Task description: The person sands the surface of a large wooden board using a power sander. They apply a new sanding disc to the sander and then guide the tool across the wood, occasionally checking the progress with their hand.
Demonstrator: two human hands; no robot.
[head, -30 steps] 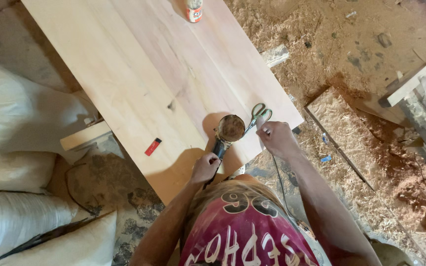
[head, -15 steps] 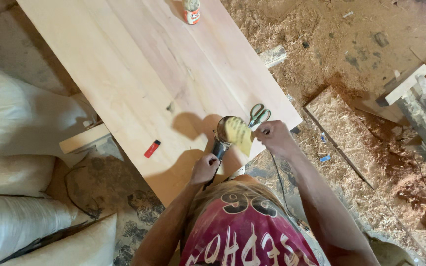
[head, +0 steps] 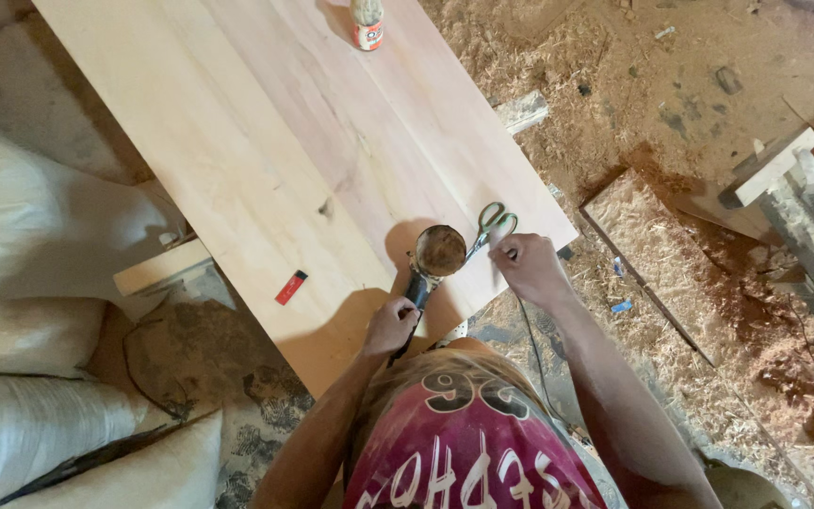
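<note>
A long pale wooden board (head: 266, 160) lies slanted across the view. My left hand (head: 390, 325) grips the dark handle of a power sander (head: 423, 281) at the board's near edge. Its round brown disc (head: 441, 250) faces up. My right hand (head: 529, 269) is just right of the disc with its fingers curled, knuckles touching the board. Nothing shows in it. Green-handled scissors (head: 492, 224) lie on the board right above that hand.
A small red-labelled bottle (head: 366, 24) stands at the board's far end. A red lighter (head: 291, 287) lies near its left edge. White sacks (head: 40, 264) fill the left. Sawdust covers the floor on the right, with a flat panel (head: 652, 245), a wood offcut (head: 520, 111) and timber (head: 784, 179).
Half a second ago a yellow sheet covered the sander's disc under my right hand. Now the disc shows brown again and my right hand has drawn back to the right.
</note>
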